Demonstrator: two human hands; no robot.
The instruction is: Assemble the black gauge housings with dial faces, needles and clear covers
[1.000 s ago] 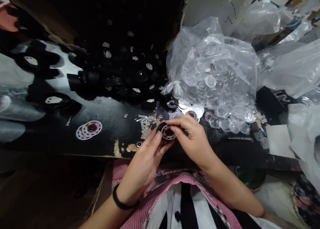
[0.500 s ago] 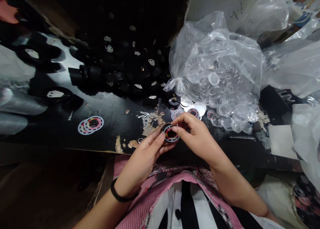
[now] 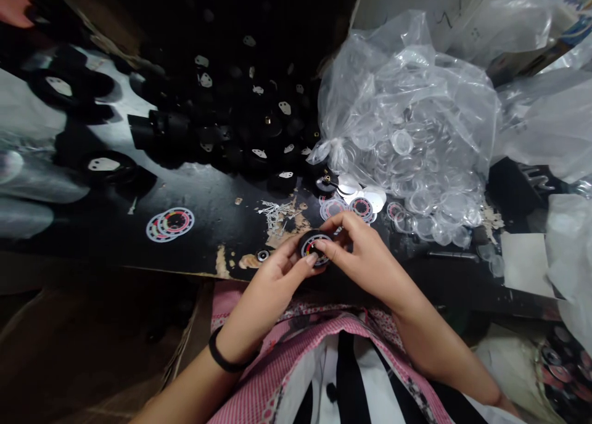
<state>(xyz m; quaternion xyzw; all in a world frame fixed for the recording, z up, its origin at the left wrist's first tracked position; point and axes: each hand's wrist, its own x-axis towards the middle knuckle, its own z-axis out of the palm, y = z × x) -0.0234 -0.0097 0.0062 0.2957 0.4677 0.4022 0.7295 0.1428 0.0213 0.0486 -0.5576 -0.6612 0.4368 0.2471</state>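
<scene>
Between my hands, above the front edge of the black table, is a round black part (image 3: 315, 248) with a red, white and black dial face turned up. My left hand (image 3: 282, 269) wraps round its left and lower side, thumb on the face. My right hand (image 3: 354, 242) grips it from the right, its thumb tip on the dial and fingers at the far rim. Several thin white pointers (image 3: 276, 214) lie just beyond. Loose printed dials (image 3: 361, 207) rest beside the right hand, and overlapping dials (image 3: 176, 222) lie further left.
A clear bag (image 3: 407, 122) of transparent round covers stands at the back right. Black housings (image 3: 259, 125) with white tags fill the back. A small black ring (image 3: 263, 256) lies near the front edge, and a pale square card (image 3: 527, 264) at the right.
My left thumb has moved down on the dial face, and my right thumb has shifted slightly toward its centre. The round part is turned a little. The view has shifted slightly.
</scene>
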